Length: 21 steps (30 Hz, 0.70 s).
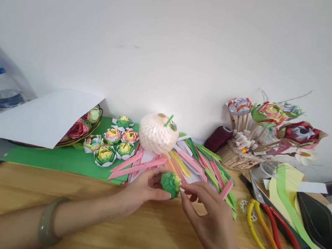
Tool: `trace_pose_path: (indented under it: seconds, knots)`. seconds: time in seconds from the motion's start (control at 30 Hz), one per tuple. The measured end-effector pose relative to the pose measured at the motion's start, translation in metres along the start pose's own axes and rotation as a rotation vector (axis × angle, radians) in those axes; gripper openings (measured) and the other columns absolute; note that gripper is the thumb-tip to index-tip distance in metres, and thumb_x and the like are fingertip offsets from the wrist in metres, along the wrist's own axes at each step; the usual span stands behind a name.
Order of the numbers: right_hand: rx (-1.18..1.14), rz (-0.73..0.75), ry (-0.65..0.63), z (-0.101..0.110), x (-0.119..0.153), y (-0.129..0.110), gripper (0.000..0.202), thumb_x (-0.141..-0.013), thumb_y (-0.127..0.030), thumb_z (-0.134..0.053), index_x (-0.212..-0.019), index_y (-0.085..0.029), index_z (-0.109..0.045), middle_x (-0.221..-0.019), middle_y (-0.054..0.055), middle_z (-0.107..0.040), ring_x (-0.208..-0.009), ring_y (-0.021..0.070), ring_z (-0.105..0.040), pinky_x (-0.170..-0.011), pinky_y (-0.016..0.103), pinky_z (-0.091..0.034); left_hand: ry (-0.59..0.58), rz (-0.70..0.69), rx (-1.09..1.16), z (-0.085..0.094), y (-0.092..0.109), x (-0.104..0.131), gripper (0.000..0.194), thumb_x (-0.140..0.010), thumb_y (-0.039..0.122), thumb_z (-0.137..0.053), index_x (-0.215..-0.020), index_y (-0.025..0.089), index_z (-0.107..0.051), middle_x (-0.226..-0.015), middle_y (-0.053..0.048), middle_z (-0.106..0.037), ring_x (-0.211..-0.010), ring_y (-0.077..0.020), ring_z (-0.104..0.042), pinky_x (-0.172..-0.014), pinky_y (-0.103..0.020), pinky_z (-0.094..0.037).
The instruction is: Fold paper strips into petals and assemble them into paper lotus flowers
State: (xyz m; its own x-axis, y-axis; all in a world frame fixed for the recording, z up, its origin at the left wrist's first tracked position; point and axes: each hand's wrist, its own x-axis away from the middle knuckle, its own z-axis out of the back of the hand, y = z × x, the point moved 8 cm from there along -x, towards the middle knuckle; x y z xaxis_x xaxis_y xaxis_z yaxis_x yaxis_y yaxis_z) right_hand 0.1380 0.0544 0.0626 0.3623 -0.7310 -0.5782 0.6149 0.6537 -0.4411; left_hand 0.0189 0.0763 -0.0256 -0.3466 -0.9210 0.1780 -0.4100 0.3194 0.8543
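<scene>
A small folded-paper flower, green outside with yellow at its right side, is held just above the wooden table. My left hand is closed around its left side, thumb in front. On the flower's right edge, the thumb and fingertips of my right hand pinch together at a small white tip, perhaps a paper petal. Directly behind my hands lie many folded pink paper strips, with yellow and green ones among them. Several finished paper flowers stand to the left on a green sheet.
A white textured ball-shaped container stands against the wall. At right are a basket of paper flowers on sticks, a dark thread spool, red-and-yellow scissors and a black phone-like object. White paper and a water bottle are left.
</scene>
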Motion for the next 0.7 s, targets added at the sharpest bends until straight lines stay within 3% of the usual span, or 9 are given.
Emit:
trace_pose_path:
  seconds: [0.13,0.23,0.33,0.5,0.7]
  knots:
    - [0.287,0.270,0.054,0.001,0.009,-0.021,0.016,-0.079,-0.011,-0.057,-0.092,-0.018,-0.062,-0.075,0.004,-0.068,-0.065,0.0153,-0.060,-0.058,0.027,-0.046,0.012,-0.026,0.031,-0.001,0.002,0.001,0.047,-0.058,0.010,-0.075,-0.101,0.020,-0.058,-0.099,-0.003,-0.064,-0.099,-0.0193,-0.055,-0.088,-0.033,-0.039]
    - [0.329,0.385,0.033,0.000,0.015,-0.030,0.016,-0.077,-0.011,-0.060,-0.092,-0.018,-0.063,-0.072,0.004,-0.068,-0.061,0.0147,-0.059,-0.056,0.028,-0.044,0.023,-0.025,0.042,-0.001,0.004,0.002,0.046,-0.058,0.009,-0.075,-0.099,0.020,-0.059,-0.097,-0.003,-0.064,-0.096,-0.0191,-0.056,-0.087,-0.033,-0.039]
    - [0.298,0.350,0.011,0.000,0.014,-0.027,0.017,-0.080,-0.012,-0.056,-0.095,-0.018,-0.063,-0.069,0.003,-0.066,-0.057,0.0131,-0.057,-0.053,0.026,-0.043,0.033,-0.013,0.063,-0.003,0.005,0.002,0.046,-0.056,0.008,-0.075,-0.097,0.019,-0.060,-0.097,-0.003,-0.064,-0.096,-0.0197,-0.056,-0.086,-0.033,-0.040]
    - [0.216,0.204,0.093,0.004,0.011,-0.017,0.021,-0.082,-0.009,-0.052,-0.099,-0.016,-0.061,-0.064,0.002,-0.059,-0.054,0.0118,-0.055,-0.050,0.024,-0.041,0.055,0.014,0.153,-0.003,0.005,0.003,0.036,-0.058,0.011,-0.073,-0.092,0.018,-0.061,-0.096,-0.004,-0.065,-0.092,-0.0187,-0.057,-0.082,-0.031,-0.042]
    - [0.233,0.254,0.041,-0.002,0.012,-0.025,0.017,-0.083,-0.010,-0.052,-0.096,-0.016,-0.061,-0.066,0.002,-0.062,-0.056,0.0121,-0.056,-0.051,0.024,-0.041,0.009,0.026,0.188,-0.006,0.005,0.003,0.048,-0.052,0.003,-0.071,-0.097,0.018,-0.063,-0.092,-0.003,-0.064,-0.091,-0.0177,-0.056,-0.080,-0.029,-0.042]
